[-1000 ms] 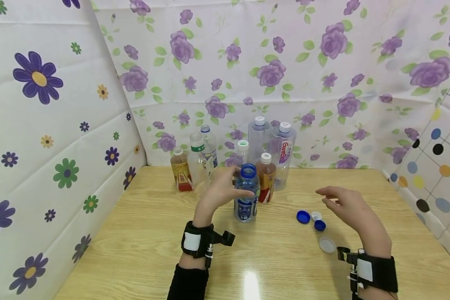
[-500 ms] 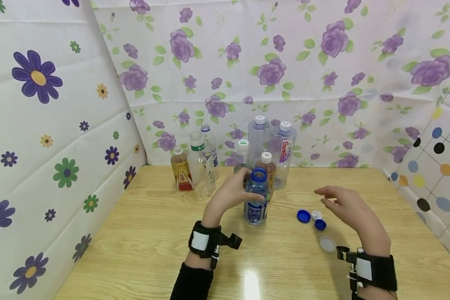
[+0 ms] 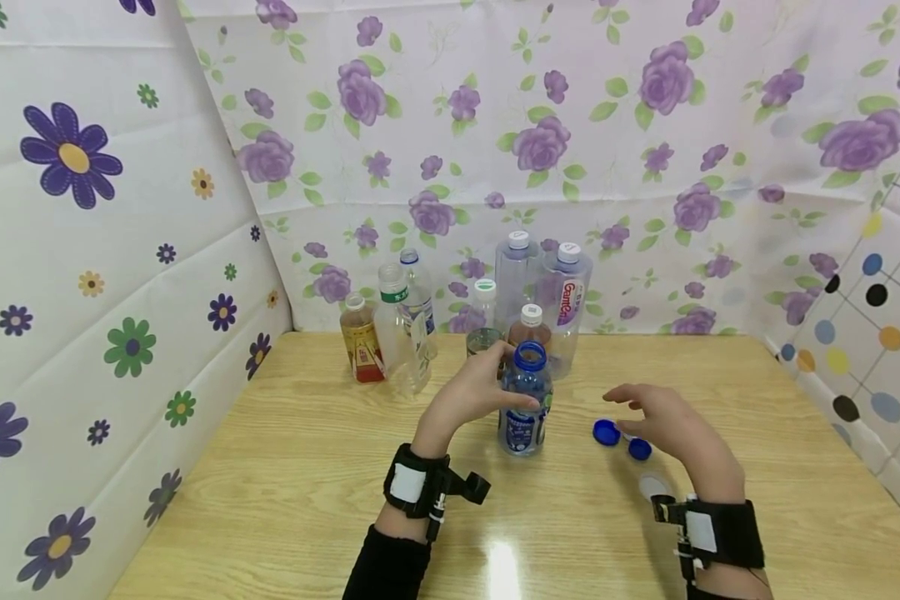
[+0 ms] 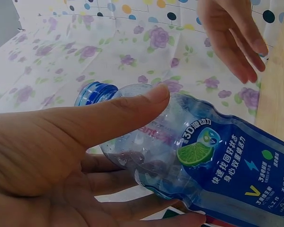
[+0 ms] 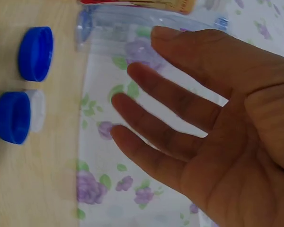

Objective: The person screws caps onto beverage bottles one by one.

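A clear blue plastic bottle point(image 3: 523, 425) with a lime-printed label stands upright on the table, its blue mouth uncapped. My left hand point(image 3: 468, 392) grips it around the shoulder; the left wrist view shows the thumb across the near side and fingers behind the bottle point(image 4: 227, 156). My right hand point(image 3: 667, 421) hovers above several loose caps with nothing in it, its fingers point(image 5: 156, 132) spread and slightly bent. Below it lie a larger blue cap point(image 3: 607, 432) and a smaller blue cap point(image 3: 640, 449). A white cap point(image 5: 36, 111) is mostly hidden in the head view.
A translucent lid point(image 3: 653, 486) lies nearer, partly behind the right wrist strap. Several bottles stand at the back, among them a capped amber bottle point(image 3: 362, 342), an uncapped clear bottle point(image 3: 397, 325) and a tall bottle point(image 3: 567, 308). Patterned cloth point(image 3: 450, 167) walls the table.
My left hand has carried the blue bottle to the right and slightly nearer, in front of a brown-tinted bottle. My right hand has shifted left over the caps.
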Tool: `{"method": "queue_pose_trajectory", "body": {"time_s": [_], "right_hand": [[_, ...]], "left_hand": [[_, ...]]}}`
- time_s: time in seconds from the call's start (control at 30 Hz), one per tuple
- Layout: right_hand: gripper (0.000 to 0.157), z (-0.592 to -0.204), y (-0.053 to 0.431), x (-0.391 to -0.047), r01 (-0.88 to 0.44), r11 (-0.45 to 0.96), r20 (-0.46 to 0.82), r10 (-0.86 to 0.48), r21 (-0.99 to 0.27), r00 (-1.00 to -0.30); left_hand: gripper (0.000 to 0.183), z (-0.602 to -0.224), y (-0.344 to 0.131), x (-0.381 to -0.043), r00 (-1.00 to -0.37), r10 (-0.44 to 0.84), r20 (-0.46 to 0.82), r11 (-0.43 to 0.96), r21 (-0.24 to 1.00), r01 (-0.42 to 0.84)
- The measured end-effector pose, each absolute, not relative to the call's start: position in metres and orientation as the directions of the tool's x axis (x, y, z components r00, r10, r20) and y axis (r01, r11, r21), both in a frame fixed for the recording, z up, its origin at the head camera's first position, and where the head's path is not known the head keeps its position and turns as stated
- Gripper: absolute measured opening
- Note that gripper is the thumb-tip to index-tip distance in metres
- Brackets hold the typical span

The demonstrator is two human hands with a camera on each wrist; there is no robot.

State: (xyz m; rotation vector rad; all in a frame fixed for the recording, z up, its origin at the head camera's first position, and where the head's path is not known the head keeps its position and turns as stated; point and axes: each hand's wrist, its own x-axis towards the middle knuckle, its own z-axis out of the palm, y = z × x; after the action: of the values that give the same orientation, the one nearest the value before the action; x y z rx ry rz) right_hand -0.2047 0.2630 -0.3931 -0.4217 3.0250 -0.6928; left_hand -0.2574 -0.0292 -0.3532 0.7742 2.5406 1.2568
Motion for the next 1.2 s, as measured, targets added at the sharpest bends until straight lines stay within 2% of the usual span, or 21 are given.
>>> {"method": "queue_pose_trajectory", "body": {"time_s": [0.1, 0.47, 0.6, 0.83, 1.2], "right_hand": [[0.045, -0.402, 0.26, -0.21, -0.228, 0.876, -0.006, -0.254, -0.425, -0.967], [0.055, -0.427, 0.254, -0.224, -0.183, 0.881, -0.072, -0.237, -0.435, -0.969], [0.053, -0.434, 0.251, -0.226, -0.164, 0.893, -0.086, -0.219, -0.42, -0.972], [0.039, -0.445, 0.25, -0.23, -0.153, 0.891, -0.045, -0.19, -0.427, -0.981], [0.04, -0.439, 0.247, -0.23, -0.128, 0.869, -0.006, -0.149, -0.479, -0.989]], "left_hand": [[0.076, -0.354, -0.029, -0.258, -0.844, 0.534, 0.046, 0.506, 0.782, 0.363], [0.079, -0.355, -0.03, -0.259, -0.847, 0.53, 0.039, 0.51, 0.784, 0.355], [0.078, -0.355, -0.03, -0.259, -0.847, 0.531, 0.037, 0.51, 0.784, 0.354], [0.079, -0.355, -0.029, -0.259, -0.849, 0.528, 0.024, 0.513, 0.788, 0.341], [0.08, -0.355, -0.03, -0.259, -0.847, 0.53, 0.026, 0.511, 0.788, 0.344]]}}
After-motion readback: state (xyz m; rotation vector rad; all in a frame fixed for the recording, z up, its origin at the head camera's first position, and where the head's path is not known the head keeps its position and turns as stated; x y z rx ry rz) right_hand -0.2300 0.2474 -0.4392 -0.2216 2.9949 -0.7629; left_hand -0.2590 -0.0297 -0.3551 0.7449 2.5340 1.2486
